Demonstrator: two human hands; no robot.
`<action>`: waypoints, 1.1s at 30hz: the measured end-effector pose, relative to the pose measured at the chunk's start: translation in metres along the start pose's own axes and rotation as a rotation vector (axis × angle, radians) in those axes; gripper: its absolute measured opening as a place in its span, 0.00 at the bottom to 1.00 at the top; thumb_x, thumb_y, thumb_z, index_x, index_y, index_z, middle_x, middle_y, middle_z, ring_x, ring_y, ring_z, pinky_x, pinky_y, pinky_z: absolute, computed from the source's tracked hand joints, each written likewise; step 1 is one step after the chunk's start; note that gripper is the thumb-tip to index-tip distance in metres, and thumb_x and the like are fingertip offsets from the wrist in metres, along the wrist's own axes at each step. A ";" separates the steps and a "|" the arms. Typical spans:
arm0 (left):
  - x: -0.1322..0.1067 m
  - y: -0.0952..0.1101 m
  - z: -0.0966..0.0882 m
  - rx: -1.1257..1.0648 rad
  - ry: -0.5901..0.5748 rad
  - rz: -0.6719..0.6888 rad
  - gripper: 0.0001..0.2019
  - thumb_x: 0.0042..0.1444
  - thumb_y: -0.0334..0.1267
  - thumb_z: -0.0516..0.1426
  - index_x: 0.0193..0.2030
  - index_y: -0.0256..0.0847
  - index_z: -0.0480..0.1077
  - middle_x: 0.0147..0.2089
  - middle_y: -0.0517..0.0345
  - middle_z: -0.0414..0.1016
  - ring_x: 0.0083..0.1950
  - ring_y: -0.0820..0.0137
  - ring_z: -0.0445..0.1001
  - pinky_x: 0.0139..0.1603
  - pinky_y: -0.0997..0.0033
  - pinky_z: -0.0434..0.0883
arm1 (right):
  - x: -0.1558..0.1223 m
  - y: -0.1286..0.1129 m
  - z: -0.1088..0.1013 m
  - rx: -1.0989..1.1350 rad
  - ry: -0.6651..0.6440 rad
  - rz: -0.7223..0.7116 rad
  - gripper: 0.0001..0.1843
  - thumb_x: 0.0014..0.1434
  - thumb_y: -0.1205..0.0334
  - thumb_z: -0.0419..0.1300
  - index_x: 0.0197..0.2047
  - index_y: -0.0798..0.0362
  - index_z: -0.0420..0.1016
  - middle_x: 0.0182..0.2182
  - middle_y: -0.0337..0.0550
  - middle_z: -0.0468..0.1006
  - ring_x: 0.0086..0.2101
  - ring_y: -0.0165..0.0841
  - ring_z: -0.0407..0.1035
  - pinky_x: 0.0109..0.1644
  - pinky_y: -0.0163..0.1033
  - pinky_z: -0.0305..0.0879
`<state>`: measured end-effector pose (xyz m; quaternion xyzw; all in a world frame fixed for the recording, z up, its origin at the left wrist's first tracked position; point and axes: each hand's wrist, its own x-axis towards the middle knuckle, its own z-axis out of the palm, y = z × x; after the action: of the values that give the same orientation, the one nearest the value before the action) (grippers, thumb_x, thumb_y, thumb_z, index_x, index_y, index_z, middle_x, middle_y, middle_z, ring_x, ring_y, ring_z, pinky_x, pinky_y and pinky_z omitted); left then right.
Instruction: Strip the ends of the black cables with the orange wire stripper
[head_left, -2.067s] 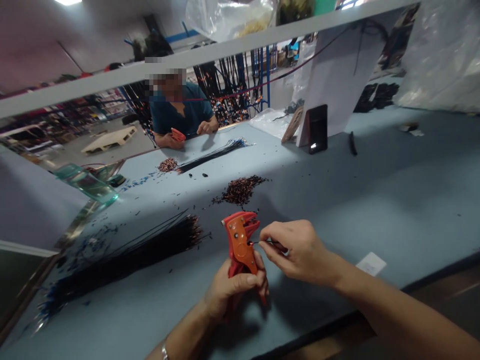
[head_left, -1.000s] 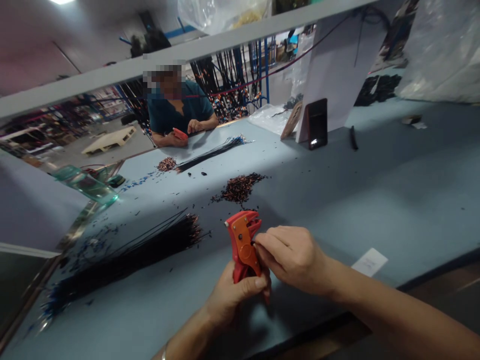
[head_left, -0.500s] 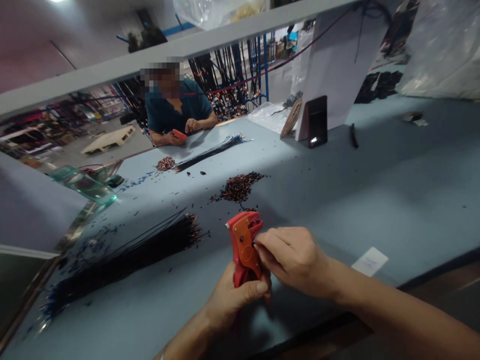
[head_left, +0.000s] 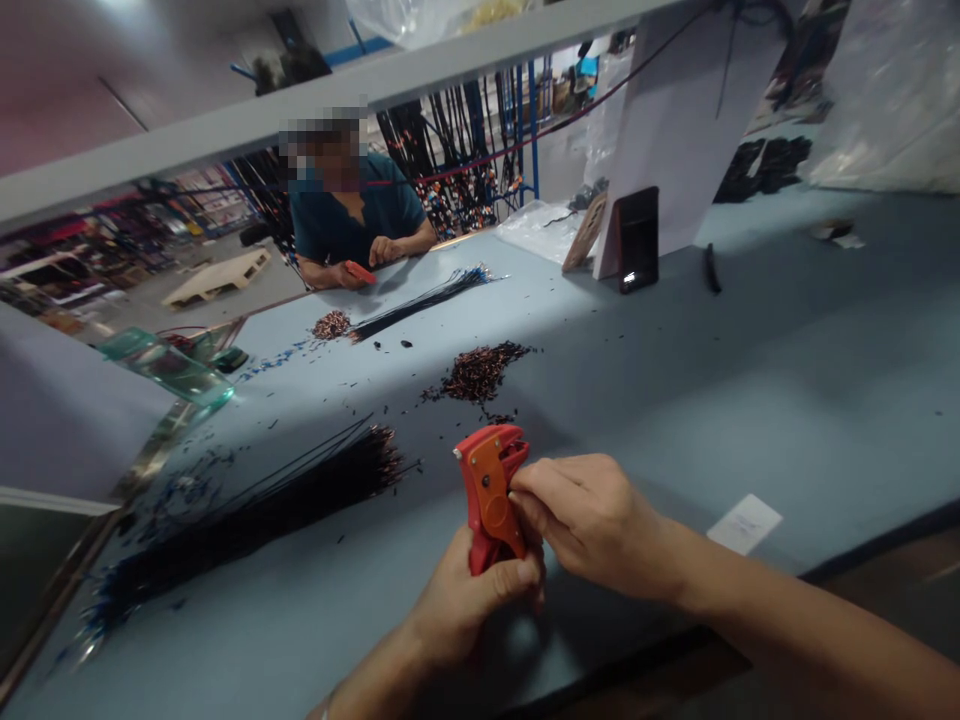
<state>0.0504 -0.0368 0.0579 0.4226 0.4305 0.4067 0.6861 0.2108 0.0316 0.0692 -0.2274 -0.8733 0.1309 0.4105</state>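
A red and orange wire stripper (head_left: 493,495) stands upright above the table, with my left hand (head_left: 469,595) wrapped around its handles. Beside its jaws, my right hand (head_left: 600,520) is closed in a pinch. A small dark bit shows at those fingertips, too small for me to name. To the left lies a thick bundle of black wires (head_left: 277,515), copper-coloured at its near-right end and blue and silvery at the other. Beyond the stripper is a heap of short black and copper-coloured pieces (head_left: 480,373).
Across the table (head_left: 787,370) a person (head_left: 360,210) holds a red tool. Near them are a second wire bundle (head_left: 420,305) and a small copper-coloured heap (head_left: 331,325). A phone (head_left: 637,240) leans on a post. A white card (head_left: 745,524) lies right; a greenish bottle (head_left: 176,370) lies left.
The view has shifted very slightly. My left hand still grips the wire stripper and my right hand stays pinched beside its jaws; little else differs.
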 end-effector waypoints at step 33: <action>0.006 -0.006 0.000 -0.169 0.151 -0.048 0.23 0.47 0.51 0.66 0.23 0.41 0.57 0.13 0.72 0.53 0.11 0.82 0.52 0.12 0.78 0.55 | -0.002 0.004 0.005 -0.094 0.025 -0.021 0.13 0.66 0.68 0.51 0.30 0.55 0.70 0.21 0.38 0.72 0.21 0.28 0.63 0.27 0.35 0.55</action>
<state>0.0533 -0.0331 0.0503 0.3210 0.4551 0.4559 0.6942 0.2094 0.0343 0.0633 -0.2388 -0.8757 0.0824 0.4116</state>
